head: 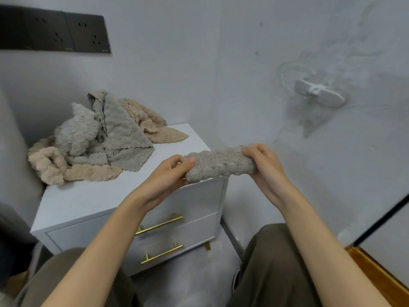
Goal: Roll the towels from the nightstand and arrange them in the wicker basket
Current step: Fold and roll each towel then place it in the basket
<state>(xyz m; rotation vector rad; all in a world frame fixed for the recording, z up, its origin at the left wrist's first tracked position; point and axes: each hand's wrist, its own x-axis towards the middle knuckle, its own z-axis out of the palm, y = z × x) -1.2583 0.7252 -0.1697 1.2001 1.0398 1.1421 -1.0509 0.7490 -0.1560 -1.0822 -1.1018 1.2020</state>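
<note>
Over the nightstand's [124, 196] front right corner, a rolled grey towel [221, 163] runs left-right, left hand [168, 176] and right hand [263, 165] gripping its ends. Loose towels [99, 138] sit piled behind. Can't see any basket.

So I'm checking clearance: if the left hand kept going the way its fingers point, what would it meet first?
Likely only the bare wall. The left hand points up and right, past the nightstand; depth unclear.
</note>
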